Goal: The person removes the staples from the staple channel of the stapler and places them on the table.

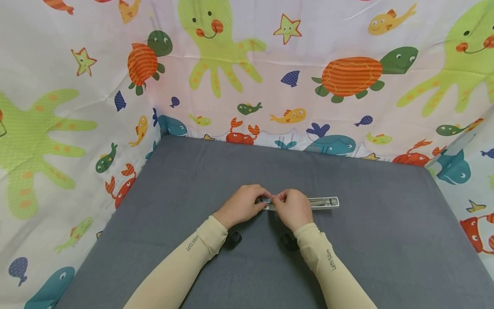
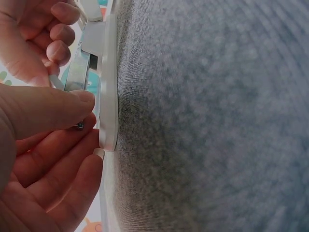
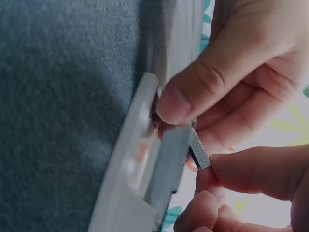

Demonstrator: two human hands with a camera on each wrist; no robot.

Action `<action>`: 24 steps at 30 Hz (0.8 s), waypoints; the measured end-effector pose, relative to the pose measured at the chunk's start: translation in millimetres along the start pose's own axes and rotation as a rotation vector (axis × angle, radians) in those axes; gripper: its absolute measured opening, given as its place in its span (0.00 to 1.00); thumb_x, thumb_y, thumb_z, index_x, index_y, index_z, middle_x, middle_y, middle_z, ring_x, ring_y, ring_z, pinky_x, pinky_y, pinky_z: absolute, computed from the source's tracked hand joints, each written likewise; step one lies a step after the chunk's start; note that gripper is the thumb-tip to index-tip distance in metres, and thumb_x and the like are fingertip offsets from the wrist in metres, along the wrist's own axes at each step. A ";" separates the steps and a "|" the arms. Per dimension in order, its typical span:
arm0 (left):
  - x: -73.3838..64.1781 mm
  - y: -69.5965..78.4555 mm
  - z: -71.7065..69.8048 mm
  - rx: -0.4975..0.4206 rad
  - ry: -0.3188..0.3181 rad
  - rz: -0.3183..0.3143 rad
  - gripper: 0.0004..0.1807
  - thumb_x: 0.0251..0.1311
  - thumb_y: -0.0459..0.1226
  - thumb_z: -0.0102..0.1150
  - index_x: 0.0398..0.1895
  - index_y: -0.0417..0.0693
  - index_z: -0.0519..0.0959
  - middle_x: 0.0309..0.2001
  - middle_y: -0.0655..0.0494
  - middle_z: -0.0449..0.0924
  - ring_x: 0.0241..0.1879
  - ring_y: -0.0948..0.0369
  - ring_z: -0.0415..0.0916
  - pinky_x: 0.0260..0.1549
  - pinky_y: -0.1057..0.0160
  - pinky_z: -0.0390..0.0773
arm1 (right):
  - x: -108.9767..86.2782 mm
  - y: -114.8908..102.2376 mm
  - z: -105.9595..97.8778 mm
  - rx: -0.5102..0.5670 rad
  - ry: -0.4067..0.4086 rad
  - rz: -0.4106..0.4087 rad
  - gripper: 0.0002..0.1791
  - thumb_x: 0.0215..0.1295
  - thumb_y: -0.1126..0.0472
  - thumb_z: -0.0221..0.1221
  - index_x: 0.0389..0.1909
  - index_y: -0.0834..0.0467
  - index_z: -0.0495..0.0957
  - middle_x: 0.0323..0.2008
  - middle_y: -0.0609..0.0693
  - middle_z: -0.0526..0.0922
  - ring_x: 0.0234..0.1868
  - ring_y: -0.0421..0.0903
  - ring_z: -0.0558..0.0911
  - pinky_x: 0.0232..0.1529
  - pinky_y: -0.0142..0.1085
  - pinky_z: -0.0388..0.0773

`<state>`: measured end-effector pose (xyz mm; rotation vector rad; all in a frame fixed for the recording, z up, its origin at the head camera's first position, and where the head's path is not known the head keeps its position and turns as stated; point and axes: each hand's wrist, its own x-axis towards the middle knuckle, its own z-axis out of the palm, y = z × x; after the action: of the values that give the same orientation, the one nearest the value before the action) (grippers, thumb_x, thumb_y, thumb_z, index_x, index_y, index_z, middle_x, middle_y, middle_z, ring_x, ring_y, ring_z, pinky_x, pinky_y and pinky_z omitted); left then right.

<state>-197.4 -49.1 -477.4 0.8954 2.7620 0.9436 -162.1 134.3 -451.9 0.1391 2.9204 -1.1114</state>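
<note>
A white stapler (image 1: pixel 326 202) lies opened out on the grey table, its long top part reaching right past the hands in the head view. My left hand (image 1: pixel 245 204) grips the stapler's metal magazine (image 2: pixel 77 72) near its end, thumb on one side and fingers on the other. The white base (image 2: pixel 110 87) runs along the table cloth beside those fingers. My right hand (image 1: pixel 294 209) pinches a short strip of staples (image 3: pixel 199 150) between thumb and finger. One end of the strip is right at the magazine's edge, by the left fingertips.
A grey cloth (image 1: pixel 386 223) covers the table. Behind it and at both sides hangs a white curtain (image 1: pixel 247 86) printed with sea animals. Small black pieces (image 1: pixel 233 239) show under both wrists.
</note>
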 end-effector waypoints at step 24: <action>-0.2 -1.8 2.9 -0.028 -0.017 -0.029 0.14 0.74 0.37 0.68 0.59 0.52 0.88 0.51 0.58 0.88 0.42 0.64 0.79 0.45 0.65 0.83 | -21.0 84.2 -125.6 0.017 0.065 0.140 0.27 0.80 0.42 0.58 0.53 0.63 0.89 0.48 0.60 0.88 0.44 0.52 0.76 0.37 0.40 0.70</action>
<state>-197.3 -48.8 -480.8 0.8534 2.7321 0.9633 -131.5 278.7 -412.9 0.3809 2.9037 -1.1316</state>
